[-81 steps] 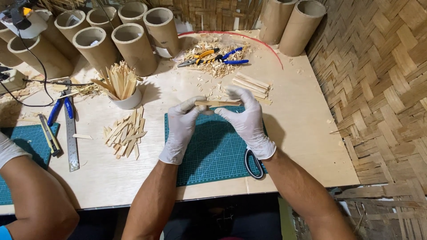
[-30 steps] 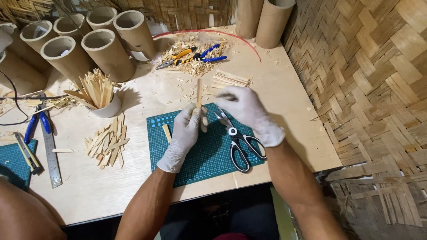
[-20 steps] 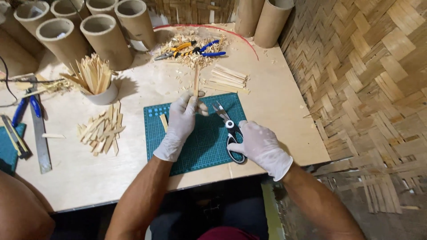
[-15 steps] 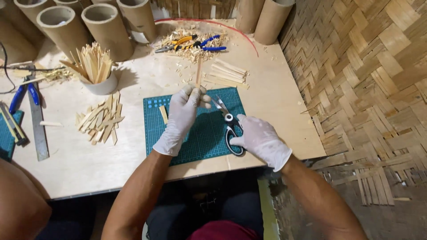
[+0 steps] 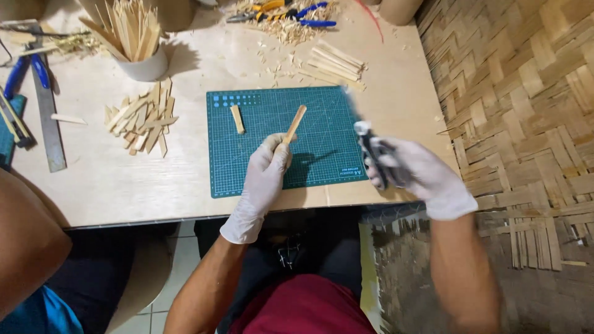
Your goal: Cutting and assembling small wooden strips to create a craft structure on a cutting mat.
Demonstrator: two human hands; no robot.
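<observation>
Woven bamboo matting fills the view from 1 to 4 o'clock, beside a pale wooden bench that keeps every tool within arm's reach. At the bench's middle lies a green cutting mat, likely there to protect the wood from blades. At 11 o'clock a white cup stands packed with upright bamboo slats, sorted and ready; just below it a loose heap of short slats lies flat. A steel ruler rests at 9 o'clock, blue-handled pliers at 12 among shavings. The gloved left hand pinches a bamboo stick by its lower end, angling it over the mat so its free length is exposed. The gloved right hand, at 3 o'clock off the mat's edge, closes around dark scissors, blurred. One small cut piece lies on the mat.
</observation>
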